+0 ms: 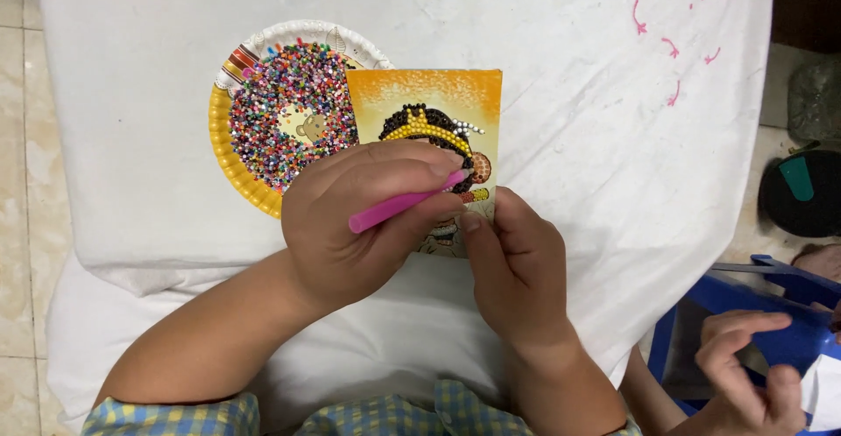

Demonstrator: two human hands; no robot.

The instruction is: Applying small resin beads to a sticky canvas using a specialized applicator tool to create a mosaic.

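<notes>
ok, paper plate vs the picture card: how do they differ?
The paper plate is round with a yellow rim; the picture card is rectangular and orange. The plate holds loose mixed-colour beads; the card's beads sit in set rows forming a figure. The left hand with the pink pen and the right hand cover the card's lower part; no hand touches the plate. Both rest on the white cloth.

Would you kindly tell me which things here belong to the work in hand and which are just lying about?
In use:
- left hand holding pink plastic pen
- right hand steadying orange picture card studded with beads
- paper plate of mixed coloured beads

Lying about:
- white cloth with pink marks
- blue plastic chair
- another person's hand
</notes>
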